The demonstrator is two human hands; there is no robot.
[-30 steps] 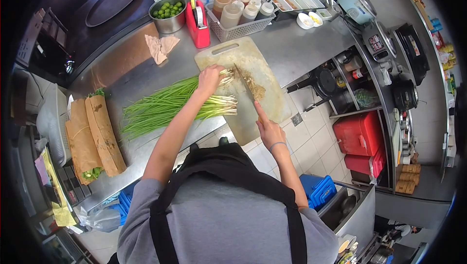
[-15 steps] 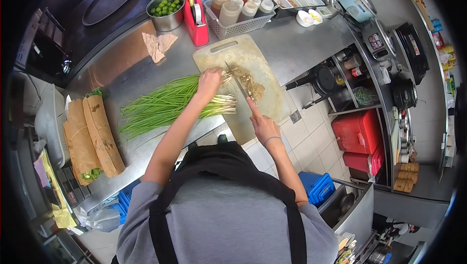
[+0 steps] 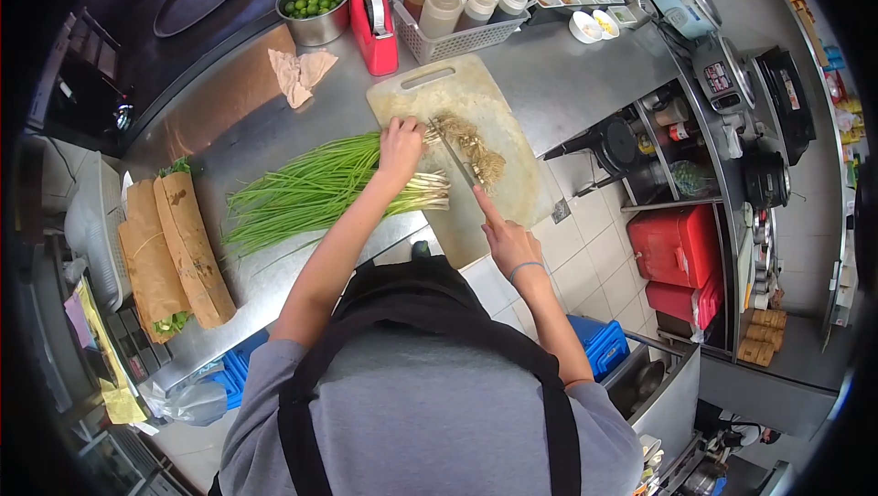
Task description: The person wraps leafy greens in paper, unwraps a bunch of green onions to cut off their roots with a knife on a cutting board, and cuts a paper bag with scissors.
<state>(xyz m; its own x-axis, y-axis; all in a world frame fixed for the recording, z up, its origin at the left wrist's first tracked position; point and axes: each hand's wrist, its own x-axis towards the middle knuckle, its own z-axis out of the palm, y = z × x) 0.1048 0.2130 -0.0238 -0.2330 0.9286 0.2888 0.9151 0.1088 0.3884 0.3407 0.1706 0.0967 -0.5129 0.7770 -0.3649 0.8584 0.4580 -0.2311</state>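
A bunch of green onions [image 3: 306, 187] lies across the steel counter, its white ends resting on a worn cutting board [image 3: 471, 87]. My left hand [image 3: 402, 149] is closed over the green onions near their white ends, fingers curled down. In my right hand [image 3: 512, 247] is a knife [image 3: 456, 156], the index finger stretched along it towards the blade. The blade lies slantwise on the board, between the white ends and a pile of cut-off roots [image 3: 477, 153]. Its contact with any stalk cannot be made out.
Two brown paper bundles [image 3: 190, 249] of greens lie left. Behind the board stand a basket of squeeze bottles [image 3: 442, 13], a red tape dispenser [image 3: 374, 39] and a bowl of limes [image 3: 317, 25]. Crumpled paper [image 3: 298, 74] lies nearby. Shelves with a red container [image 3: 672, 242] stand right.
My right hand and the knife have shifted slightly right and towards me. My left hand stays on the green onions. The whole view has moved a little.
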